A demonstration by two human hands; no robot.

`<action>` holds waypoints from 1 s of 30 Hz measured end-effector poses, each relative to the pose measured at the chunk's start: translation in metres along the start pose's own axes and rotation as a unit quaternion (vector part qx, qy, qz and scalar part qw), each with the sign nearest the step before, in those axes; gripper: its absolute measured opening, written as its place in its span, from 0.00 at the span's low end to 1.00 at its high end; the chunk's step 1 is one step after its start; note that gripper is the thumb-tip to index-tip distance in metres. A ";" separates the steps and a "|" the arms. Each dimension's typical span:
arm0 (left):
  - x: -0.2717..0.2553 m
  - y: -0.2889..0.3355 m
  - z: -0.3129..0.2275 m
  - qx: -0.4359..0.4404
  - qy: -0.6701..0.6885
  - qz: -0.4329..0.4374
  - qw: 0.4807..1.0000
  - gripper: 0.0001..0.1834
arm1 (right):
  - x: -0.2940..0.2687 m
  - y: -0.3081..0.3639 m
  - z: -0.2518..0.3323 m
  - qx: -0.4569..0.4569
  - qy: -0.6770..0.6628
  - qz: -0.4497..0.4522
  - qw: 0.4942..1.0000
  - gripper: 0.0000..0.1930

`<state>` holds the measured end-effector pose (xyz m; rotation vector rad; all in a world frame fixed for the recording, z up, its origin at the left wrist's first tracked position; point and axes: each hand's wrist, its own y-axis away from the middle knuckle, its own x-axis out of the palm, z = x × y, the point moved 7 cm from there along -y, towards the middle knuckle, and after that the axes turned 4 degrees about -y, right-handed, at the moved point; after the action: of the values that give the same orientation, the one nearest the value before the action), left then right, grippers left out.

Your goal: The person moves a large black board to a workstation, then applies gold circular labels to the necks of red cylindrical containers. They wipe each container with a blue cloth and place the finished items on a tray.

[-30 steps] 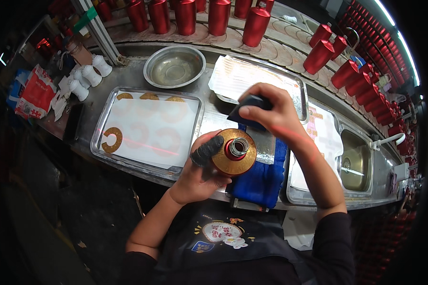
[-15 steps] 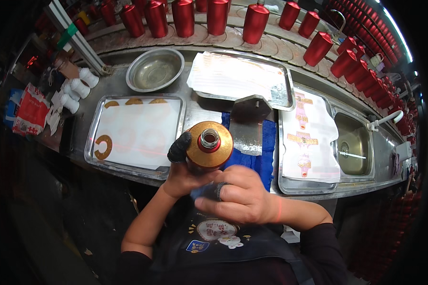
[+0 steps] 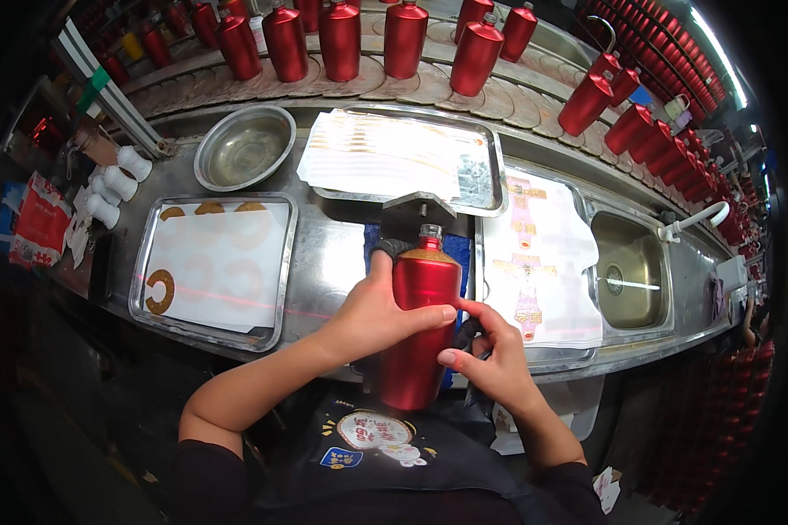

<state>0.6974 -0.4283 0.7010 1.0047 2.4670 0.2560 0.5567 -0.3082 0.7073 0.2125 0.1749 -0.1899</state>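
Observation:
A glossy red bottle point(image 3: 420, 341) with a gold band point(image 3: 429, 255) round its shoulder and a clear threaded neck stands upright in front of my body. My left hand point(image 3: 394, 306) is closed round its upper left side, thumb across the front, a dark finger cover on one finger. On the bottle's lower right side, my right hand point(image 3: 496, 357) presses with its thumb and index fingertip. Dark covering shows on another finger of that hand, partly hidden. Behind the bottle are a dark metal stand point(image 3: 418, 210) and a blue cloth point(image 3: 373, 241).
At left, a tray point(image 3: 286, 254) holds a sheet with gold C-shaped stickers. Another tray point(image 3: 477, 166) carries white sheets; pink-and-gold stickers lie on a sheet point(image 3: 569, 289) beside the sink point(image 3: 632, 280). A metal bowl point(image 3: 245, 149) sits behind. Red bottles point(image 3: 340, 44) line the conveyor.
The bottle has turned from neck-toward-me to upright, showing its red side. My right hand has moved from below the bottle to its right side. The view has shifted slightly.

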 end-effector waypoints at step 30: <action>-0.164 -0.063 0.027 0.048 -0.152 -0.408 0.899 0.23 | -0.013 -0.025 -0.013 0.039 -0.066 -0.050 0.996 0.30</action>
<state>0.7742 -0.5881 0.7130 -0.0311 2.3800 -0.2804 0.5375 -0.3267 0.6922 0.2676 0.0468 -0.3099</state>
